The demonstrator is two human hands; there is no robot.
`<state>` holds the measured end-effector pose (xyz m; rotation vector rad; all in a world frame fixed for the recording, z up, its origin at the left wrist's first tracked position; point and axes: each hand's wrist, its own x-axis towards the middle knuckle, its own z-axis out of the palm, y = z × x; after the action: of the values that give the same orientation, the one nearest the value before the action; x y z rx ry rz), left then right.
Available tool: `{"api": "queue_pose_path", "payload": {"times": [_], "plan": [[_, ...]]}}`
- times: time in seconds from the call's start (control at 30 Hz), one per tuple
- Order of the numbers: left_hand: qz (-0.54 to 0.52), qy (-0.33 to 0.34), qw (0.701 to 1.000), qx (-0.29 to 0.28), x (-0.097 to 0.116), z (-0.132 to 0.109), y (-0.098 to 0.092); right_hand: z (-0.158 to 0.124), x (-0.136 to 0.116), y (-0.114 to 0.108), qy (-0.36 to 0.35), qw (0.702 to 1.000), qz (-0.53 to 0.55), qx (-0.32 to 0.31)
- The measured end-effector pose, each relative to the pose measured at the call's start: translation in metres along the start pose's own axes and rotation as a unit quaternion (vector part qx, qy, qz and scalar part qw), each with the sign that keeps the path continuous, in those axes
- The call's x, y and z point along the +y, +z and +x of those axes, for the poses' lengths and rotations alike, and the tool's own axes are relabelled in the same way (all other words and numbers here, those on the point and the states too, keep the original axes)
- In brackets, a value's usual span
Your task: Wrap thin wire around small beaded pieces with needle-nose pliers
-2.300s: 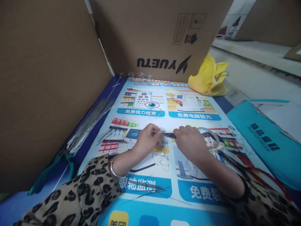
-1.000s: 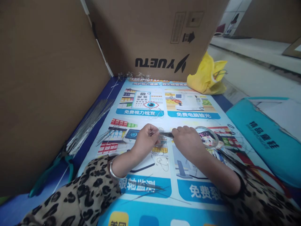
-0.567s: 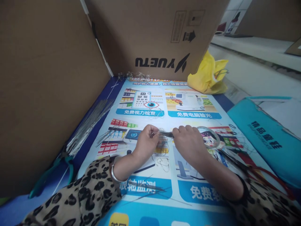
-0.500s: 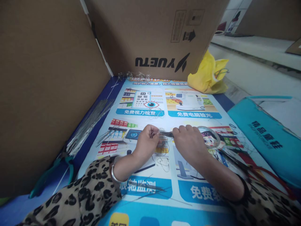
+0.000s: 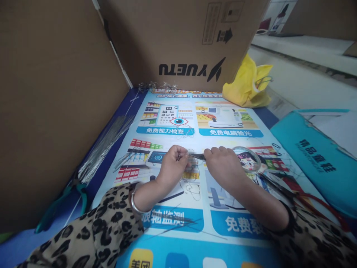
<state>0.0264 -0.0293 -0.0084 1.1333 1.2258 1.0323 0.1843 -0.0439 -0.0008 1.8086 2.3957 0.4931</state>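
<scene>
Over the printed poster my left hand (image 5: 172,165) is closed in a pinch on a thin wire (image 5: 179,158). My right hand (image 5: 223,165) is wrapped round a tool whose slender dark metal jaws look like needle-nose pliers (image 5: 198,156); its handles are hidden in the palm. The jaws point left and meet the wire beside my left fingertips. Bent wire loops (image 5: 192,189) lie on the poster just below the hands. Closer to me is a small bunch of straight wires (image 5: 175,222).
A bundle of straight wires (image 5: 104,147) and teal-handled pliers (image 5: 82,190) lie left. Right are a clear ring (image 5: 260,163), red-handled scissors (image 5: 279,187) and a teal shoebox lid (image 5: 304,149). Cardboard walls (image 5: 178,41) stand left and behind; a yellow bag (image 5: 245,89) sits back right.
The view has shifted slightly, so everything sits a little higher. Both hands keep their grips, with the jaws still at the wire by my left fingertips.
</scene>
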Motion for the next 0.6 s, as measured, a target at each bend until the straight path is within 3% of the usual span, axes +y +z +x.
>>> {"api": "queue_pose_path", "payload": {"times": [0.37, 0.6], "plan": [[-0.025, -0.001, 1.0, -0.018, 0.0019, 0.0017, -0.0009, 0.0005, 0.0027, 0.0006, 0.005, 0.999, 0.016, -0.034], [-0.035, -0.004, 0.999, -0.02, -0.0003, 0.0038, -0.0018, 0.0002, 0.0028, 0.0057, 0.008, 1.0, 0.029, -0.005]]}}
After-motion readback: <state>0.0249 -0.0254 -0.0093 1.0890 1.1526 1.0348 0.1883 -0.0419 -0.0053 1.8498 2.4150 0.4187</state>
